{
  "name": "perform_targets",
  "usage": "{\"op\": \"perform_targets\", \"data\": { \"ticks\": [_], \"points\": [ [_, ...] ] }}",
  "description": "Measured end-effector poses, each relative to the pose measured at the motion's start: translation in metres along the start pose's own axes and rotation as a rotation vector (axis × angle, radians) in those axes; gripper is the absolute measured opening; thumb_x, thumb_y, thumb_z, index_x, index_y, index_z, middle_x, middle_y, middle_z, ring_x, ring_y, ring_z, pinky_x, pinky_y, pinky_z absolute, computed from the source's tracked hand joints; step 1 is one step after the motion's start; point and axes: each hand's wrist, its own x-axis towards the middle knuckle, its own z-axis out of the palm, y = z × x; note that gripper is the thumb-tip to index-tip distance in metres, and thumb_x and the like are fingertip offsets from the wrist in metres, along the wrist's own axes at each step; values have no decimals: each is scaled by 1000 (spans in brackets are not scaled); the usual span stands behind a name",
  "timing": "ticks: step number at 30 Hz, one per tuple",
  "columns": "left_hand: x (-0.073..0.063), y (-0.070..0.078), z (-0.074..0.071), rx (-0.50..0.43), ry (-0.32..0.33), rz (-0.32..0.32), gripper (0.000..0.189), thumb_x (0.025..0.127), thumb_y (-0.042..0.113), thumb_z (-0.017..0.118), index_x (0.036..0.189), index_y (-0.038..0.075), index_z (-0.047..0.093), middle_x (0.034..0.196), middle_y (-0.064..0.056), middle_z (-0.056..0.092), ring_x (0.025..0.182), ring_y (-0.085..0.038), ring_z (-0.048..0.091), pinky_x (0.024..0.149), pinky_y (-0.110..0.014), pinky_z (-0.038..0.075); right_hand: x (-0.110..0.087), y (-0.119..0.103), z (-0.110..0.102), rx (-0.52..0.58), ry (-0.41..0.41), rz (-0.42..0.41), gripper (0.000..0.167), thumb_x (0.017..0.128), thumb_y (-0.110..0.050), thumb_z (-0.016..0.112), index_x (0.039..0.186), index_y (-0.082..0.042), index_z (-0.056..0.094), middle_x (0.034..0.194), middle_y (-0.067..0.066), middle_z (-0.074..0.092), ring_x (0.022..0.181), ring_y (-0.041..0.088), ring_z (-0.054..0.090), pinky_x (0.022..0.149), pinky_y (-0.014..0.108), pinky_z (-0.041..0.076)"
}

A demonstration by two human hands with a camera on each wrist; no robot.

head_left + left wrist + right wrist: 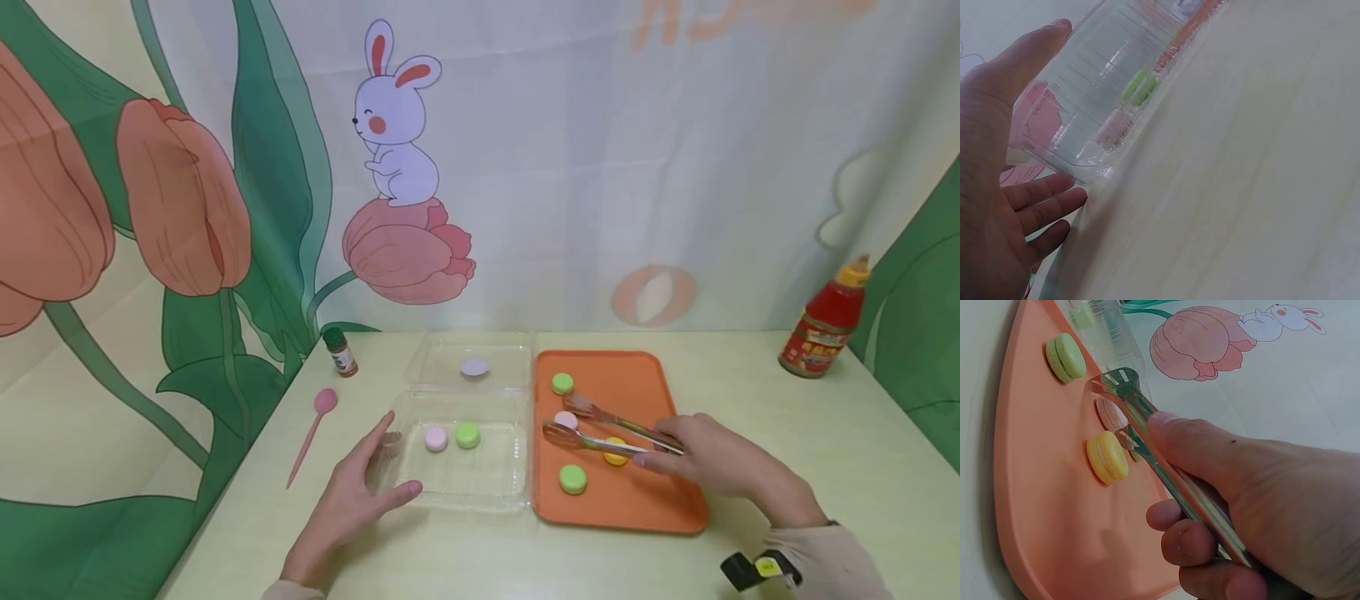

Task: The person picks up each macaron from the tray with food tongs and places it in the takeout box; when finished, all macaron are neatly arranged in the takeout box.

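Foreground: left hand (352,500), spread, beside clear container (465,481); right hand (723,458) grips metal tongs (615,420), parted on either side of pink macaron (566,420) on orange tray (637,504). Inside container: second pink macaron (436,439), green macaron (467,435). Rear right: red sauce bottle (822,327).

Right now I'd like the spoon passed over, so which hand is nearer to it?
Left. The left hand is beside the box, with the spoon just off to its left; the right hand is far across, at the right side of the tray, holding the tongs.
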Motion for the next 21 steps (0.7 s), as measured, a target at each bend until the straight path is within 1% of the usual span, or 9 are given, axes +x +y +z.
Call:
{"op": "perform_targets", "data": {
  "ticks": [5,12,17,21],
  "points": [
    [0,0,0,-3,4,5,113,85,47,97,177,29,32,158,-7,64,147,-31,60,129,-64,36,1,2,0,-14,3,-1,39,105,-50,76,108,-11,70,78,-2,54,70,15,50,58,28,38],
    [1,-1,0,1,7,21,113,86,47,96,177,28,32,157,-8,64,146,-31,61,129,-64,35,1,2,2,-25,14,-34,35,107,-48,74,109,-13,72,79,-3,57,70,15,53,60,28,41],
    [1,-1,0,-1,9,28,113,86,48,96,177,26,32,157,-9,65,145,-31,62,129,-64,36,2,1,2,-44,7,-17,34,108,-47,72,112,-13,73,79,-4,59,71,15,55,61,28,43],
    [1,-1,0,-1,7,22,113,86,48,96,177,26,33,157,-9,65,145,-31,61,129,-63,36,1,0,2,-47,1,-20,35,109,-47,71,116,-13,75,80,-4,59,71,15,55,62,28,43]
  ]
}}
